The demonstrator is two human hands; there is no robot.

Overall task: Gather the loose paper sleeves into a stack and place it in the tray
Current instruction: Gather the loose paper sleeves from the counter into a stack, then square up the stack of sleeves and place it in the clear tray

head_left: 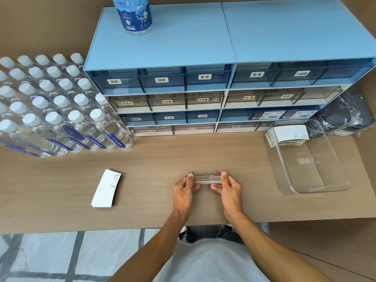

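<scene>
Wood-grain desk (152,159) runs across the head view, w/ a blue drawer cabinet (203,47) at the back, its small drawers carrying white labels. Blue-labelled disinfectant bottle (134,15) stands on the cabinet top, left side. Rows of white-capped water bottles (53,102) fill the desk's far left, just beside the cabinet. Dark plastic-wrapped bundle (343,112) sits at far right, behind the clear tray (317,180). Tray lies on the desk's right part; a pile of sleeves (289,134) leans at its far end, rest of the tray floor bare. Near desk centre, both hands hold a small stack of paper sleeves (207,178) on edge, long edge towards the camera, approx. touching the desk. Left hand (184,192) grips the stack's left end, thumb on top, fingers curled under; right hand (230,190) grips the right end the same way. So both are closed on the stack, well apart from the tray. Another loose pile (105,188) of white sleeves lies flat at left-centre of the desk, untouched. Grey shirt and tiled floor show at bottom.
</scene>
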